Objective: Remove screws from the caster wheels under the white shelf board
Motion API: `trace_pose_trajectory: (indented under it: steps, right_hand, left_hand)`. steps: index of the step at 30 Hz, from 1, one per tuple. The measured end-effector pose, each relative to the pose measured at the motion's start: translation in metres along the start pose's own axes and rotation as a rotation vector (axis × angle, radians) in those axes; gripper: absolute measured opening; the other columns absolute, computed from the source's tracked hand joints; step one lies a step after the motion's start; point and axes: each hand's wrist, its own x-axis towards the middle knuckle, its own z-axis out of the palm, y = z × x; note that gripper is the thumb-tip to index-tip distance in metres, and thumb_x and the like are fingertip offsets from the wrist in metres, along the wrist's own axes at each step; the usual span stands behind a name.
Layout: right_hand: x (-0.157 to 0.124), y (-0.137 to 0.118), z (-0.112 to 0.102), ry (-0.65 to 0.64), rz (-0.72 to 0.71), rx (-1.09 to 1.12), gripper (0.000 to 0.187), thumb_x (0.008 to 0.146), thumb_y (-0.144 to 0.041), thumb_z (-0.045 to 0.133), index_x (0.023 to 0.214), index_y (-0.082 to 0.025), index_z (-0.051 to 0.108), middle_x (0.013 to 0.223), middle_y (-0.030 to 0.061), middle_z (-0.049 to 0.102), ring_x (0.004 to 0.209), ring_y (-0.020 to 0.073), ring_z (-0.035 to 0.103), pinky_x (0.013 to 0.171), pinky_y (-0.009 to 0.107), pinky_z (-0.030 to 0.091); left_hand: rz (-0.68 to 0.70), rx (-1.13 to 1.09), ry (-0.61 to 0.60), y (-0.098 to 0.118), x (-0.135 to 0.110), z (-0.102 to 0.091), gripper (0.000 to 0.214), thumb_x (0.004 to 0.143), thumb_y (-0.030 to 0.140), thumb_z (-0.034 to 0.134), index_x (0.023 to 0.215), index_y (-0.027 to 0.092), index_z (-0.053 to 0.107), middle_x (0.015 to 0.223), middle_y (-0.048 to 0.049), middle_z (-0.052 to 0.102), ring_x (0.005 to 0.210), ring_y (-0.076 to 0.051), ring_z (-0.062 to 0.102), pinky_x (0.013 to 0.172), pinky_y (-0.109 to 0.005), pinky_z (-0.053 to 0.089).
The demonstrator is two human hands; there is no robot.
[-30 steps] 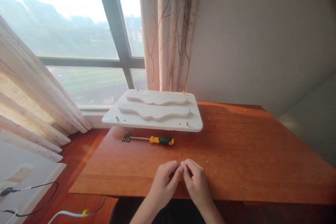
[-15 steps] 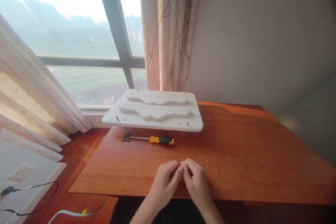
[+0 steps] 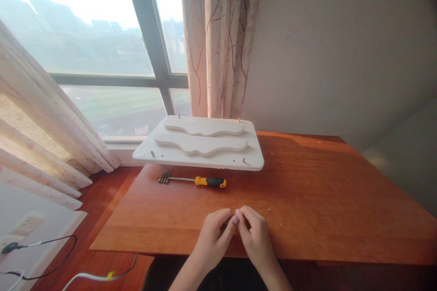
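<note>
The fingertips [image 3: 235,219] of both hands press together in a pinch, the other fingers curled in behind them. Whether something small sits between them I cannot tell, as the fingers hide that spot. The left hand [image 3: 212,237] and right hand [image 3: 256,237] meet just above the near edge of the wooden table [image 3: 341,200], about midway along it.

Nothing has shifted over the last second. The hands keep the same pose in the same place, so this looks like a held, fine pinch rather than a reach or a carry.

The nearest thing is a screwdriver [image 3: 200,181] with a yellow-and-black handle. It is untouched and lies flat, apart from the hands, farther in toward the table's back left. Its shaft points left, and at its tip are some small dark pieces too small to make out.

Just behind it a white board [image 3: 252,160] overhangs the table's far left corner. It carries two wavy white panels [image 3: 201,144], one behind the other, and short wooden dowels [image 3: 243,160] stand up near its corners.

Beyond are a window [image 3: 102,54] and a patterned curtain [image 3: 218,41]. Cables [image 3: 51,254] trail on the floor to the left.
</note>
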Motion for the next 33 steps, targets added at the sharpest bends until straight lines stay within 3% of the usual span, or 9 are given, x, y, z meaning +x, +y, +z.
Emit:
trace_pose_trajectory:
  steps: [8,11,15,19,23,27,33]
  right_hand:
    - [0.0,0.003,0.001,-0.025,0.054,0.024,0.041,0.106,-0.035,0.042,0.067,-0.021,0.047,0.066,-0.0012,0.055,0.061,0.013,0.051,0.06,0.025,0.034]
    - [0.003,0.002,-0.002,-0.051,0.104,0.084,0.042,0.106,-0.039,0.041,0.069,-0.021,0.05,0.066,-0.0007,0.056,0.063,0.0139,0.053,0.061,0.025,0.037]
    - [0.016,-0.001,-0.009,-0.104,0.122,0.146,0.031,0.104,-0.038,0.046,0.082,-0.021,0.061,0.079,0.0017,0.065,0.072,0.0159,0.061,0.066,0.025,0.045]
    - [0.037,-0.003,-0.005,-0.039,-0.025,-0.016,0.016,0.1,-0.025,0.051,0.102,-0.021,0.066,0.103,0.0064,0.07,0.094,0.0203,0.066,0.083,0.031,0.052]
    - [0.059,-0.009,0.008,-0.047,-0.176,-0.274,0.027,0.092,-0.015,0.058,0.117,-0.02,0.066,0.122,0.0108,0.068,0.115,0.0251,0.06,0.102,0.04,0.049]
    - [0.077,-0.018,0.023,-0.142,-0.204,-0.391,0.036,0.088,-0.017,0.066,0.124,-0.021,0.066,0.132,0.0108,0.065,0.123,0.0281,0.056,0.104,0.045,0.047]
    - [0.095,-0.024,0.039,-0.231,-0.221,-0.433,0.039,0.091,-0.023,0.068,0.13,-0.023,0.065,0.133,0.0104,0.064,0.12,0.0292,0.056,0.101,0.045,0.048]
  left_hand:
    - [-0.024,-0.036,0.003,0.004,0.001,0.0,0.046,0.103,0.045,0.046,0.067,0.017,0.051,0.065,-0.0011,0.054,0.062,-0.013,0.052,0.061,-0.025,0.039]
    - [-0.046,-0.049,0.013,0.004,0.002,-0.009,0.04,0.102,0.045,0.048,0.075,0.017,0.058,0.068,-0.002,0.06,0.065,-0.015,0.057,0.062,-0.024,0.044]
    - [-0.06,0.154,0.219,-0.01,0.003,-0.052,0.026,0.099,0.04,0.052,0.105,0.019,0.066,0.09,-0.0051,0.07,0.079,-0.018,0.066,0.071,-0.027,0.052]
    - [-0.039,0.584,0.455,-0.04,0.003,-0.119,0.026,0.097,0.038,0.052,0.11,0.022,0.066,0.112,-0.0087,0.069,0.093,-0.024,0.069,0.083,-0.035,0.056]
    - [0.021,0.913,0.516,-0.065,0.006,-0.17,0.034,0.096,0.04,0.049,0.116,0.018,0.065,0.122,-0.0145,0.065,0.109,-0.032,0.066,0.097,-0.044,0.053]
    - [0.021,0.987,0.404,-0.075,0.013,-0.187,0.035,0.094,0.039,0.049,0.117,0.017,0.065,0.123,-0.0144,0.065,0.107,-0.03,0.066,0.094,-0.042,0.054]
    - [-0.009,0.997,0.321,-0.072,0.019,-0.188,0.03,0.094,0.036,0.048,0.107,0.019,0.069,0.116,-0.013,0.069,0.102,-0.028,0.068,0.089,-0.039,0.055]
